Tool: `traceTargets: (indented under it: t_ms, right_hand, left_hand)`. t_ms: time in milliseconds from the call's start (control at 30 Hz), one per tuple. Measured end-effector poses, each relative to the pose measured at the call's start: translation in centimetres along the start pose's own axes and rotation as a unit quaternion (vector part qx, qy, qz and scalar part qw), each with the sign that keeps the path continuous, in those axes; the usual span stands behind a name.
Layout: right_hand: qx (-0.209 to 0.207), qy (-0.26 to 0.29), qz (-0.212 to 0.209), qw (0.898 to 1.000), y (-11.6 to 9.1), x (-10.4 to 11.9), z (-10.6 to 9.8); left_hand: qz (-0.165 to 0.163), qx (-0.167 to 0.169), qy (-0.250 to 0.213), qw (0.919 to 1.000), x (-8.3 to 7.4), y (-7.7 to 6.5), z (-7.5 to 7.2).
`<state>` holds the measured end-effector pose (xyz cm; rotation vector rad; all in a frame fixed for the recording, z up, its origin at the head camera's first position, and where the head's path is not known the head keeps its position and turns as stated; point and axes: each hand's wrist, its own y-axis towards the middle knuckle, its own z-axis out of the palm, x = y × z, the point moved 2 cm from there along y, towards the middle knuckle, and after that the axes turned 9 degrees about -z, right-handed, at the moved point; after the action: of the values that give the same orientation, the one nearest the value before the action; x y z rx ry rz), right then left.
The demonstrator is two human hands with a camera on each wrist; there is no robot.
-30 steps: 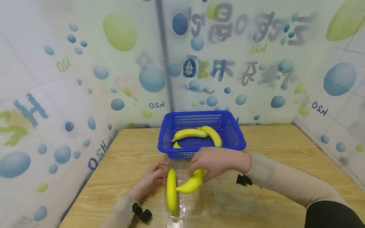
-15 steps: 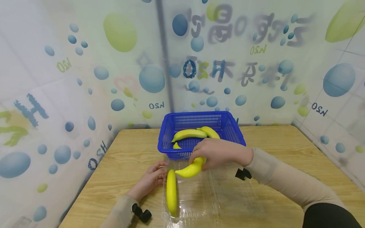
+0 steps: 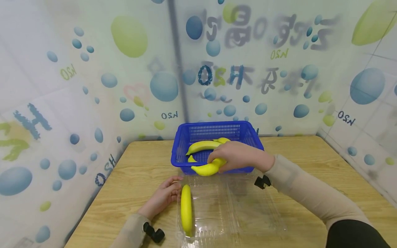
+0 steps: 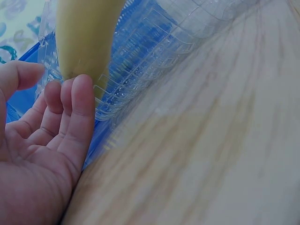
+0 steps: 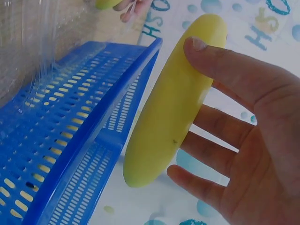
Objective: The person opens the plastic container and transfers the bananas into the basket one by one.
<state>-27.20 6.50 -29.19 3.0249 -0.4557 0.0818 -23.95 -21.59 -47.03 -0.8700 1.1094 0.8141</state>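
In the head view my right hand (image 3: 240, 156) grips a yellow banana (image 3: 204, 169) at the near rim of the blue basket (image 3: 175, 160). The right wrist view shows the thumb and fingers on opposite sides of this banana (image 5: 171, 108). My left hand (image 3: 162, 195) lies at the left edge of a clear plastic clamshell box (image 3: 207, 206), its fingers loosely bent. Inside the box, along its left wall, lies another banana (image 3: 186, 210). Seen from the left wrist, the left fingertips (image 4: 82, 89) overlap the box wall and that banana (image 4: 86, 37).
The basket holds several bananas, among them a long one (image 3: 201, 147) and one partly behind the right hand (image 3: 221, 140). To the right of the box spreads its clear lid (image 3: 257, 213). A printed curtain (image 3: 139, 69) hangs behind the wooden table (image 3: 149, 162).
My right hand has lifted the banana away from over the clear box and carried it back to the basket's front rim. My left hand and the banana in the box have stayed in place.
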Motion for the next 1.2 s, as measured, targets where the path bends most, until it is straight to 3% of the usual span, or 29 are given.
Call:
traceTargets:
  t_ms: [533,1200]
  right_hand:
    - [-0.021,0.007,0.101,0.995,-0.2,-3.2,0.5]
    - [-0.018,0.065,0.207,0.976,-1.0,-6.8,2.5]
  left_hand:
    - [-0.003,0.001,0.002,1.0000,0.0,0.0,0.0]
    - [-0.004,0.002,0.004,1.0000,-0.1,0.1,-0.1]
